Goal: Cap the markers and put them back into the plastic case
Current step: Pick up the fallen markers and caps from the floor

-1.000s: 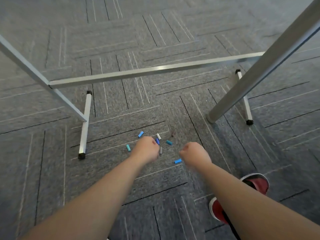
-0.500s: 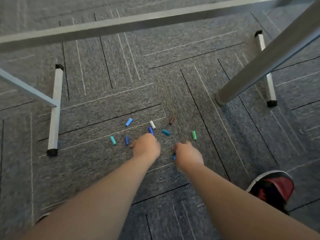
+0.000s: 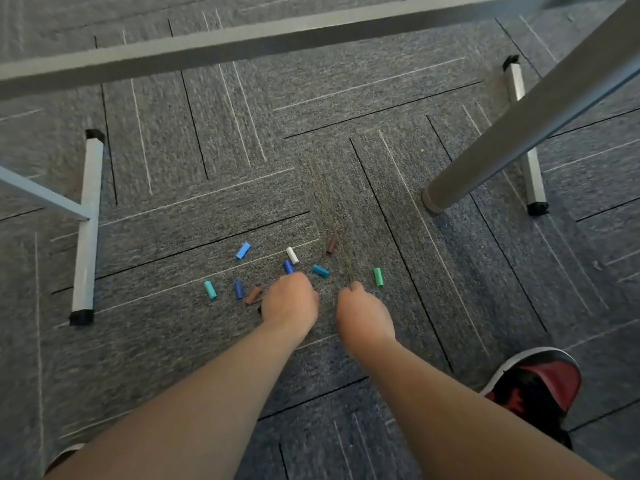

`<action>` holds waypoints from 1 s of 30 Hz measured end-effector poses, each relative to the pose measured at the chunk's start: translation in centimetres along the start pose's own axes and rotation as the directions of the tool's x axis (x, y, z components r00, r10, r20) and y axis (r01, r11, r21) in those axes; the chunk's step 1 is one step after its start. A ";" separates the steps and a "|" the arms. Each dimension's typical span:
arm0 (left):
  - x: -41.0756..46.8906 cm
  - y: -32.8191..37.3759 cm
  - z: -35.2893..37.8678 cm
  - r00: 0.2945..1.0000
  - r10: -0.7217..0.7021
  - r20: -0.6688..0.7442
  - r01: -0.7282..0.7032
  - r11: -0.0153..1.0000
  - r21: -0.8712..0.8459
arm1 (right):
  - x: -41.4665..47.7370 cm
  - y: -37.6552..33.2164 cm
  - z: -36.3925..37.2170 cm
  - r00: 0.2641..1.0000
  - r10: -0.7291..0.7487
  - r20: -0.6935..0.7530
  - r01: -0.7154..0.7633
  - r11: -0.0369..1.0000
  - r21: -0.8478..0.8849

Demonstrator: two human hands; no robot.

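Marker caps [image 3: 243, 250] loose on carpet [image 3: 166, 344], scattered round white cap [image 3: 292, 255]: dark blue cap [image 3: 287, 266] just beside it, teal cap [image 3: 320, 270] right of it, green cap [image 3: 378, 276] further right. Left hand [image 3: 289, 303], right hand [image 3: 363, 315] both knuckles-up, your side of white cap. Grip hidden on both, can't tell if clenched or holding anything. Caps look light, hard, rolly, so pinch across middle. Markers, plastic case not in view.

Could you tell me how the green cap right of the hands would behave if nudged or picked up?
The green cap is a short cylinder lying on its side, so a nudge may roll it, though the textured carpet would probably stop it quickly. It looks like small moulded plastic: likely light and stiff, easy to pinch.
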State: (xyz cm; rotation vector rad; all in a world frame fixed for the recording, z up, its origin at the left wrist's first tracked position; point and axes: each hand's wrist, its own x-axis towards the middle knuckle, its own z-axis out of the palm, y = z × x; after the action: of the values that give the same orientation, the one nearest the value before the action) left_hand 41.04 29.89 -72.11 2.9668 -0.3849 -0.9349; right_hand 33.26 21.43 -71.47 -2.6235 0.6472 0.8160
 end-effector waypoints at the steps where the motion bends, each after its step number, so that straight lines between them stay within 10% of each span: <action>1: 0.0 0.2 -0.1 1.000 0.020 0.004 -0.019 0.998 -0.051 | 0.0 0.1 -0.3 1.000 0.008 -0.012 -0.008 1.000 0.031; 18: 0.3 3.1 -2.5 0.976 0.204 0.079 -0.186 0.964 -0.192 | 3.5 5.6 -3.6 0.962 0.274 0.021 -0.266 0.911 0.314; 30: 1.7 0.6 -1.4 0.954 0.285 -0.091 -0.286 0.958 0.004 | 4.2 4.4 -2.6 0.957 0.290 -0.018 -0.290 0.957 0.001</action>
State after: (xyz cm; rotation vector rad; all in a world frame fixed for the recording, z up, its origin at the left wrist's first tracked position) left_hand 43.03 28.86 -71.87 2.8254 -0.7779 -0.7635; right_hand 35.34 15.28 -72.66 -2.5739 1.0560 0.8737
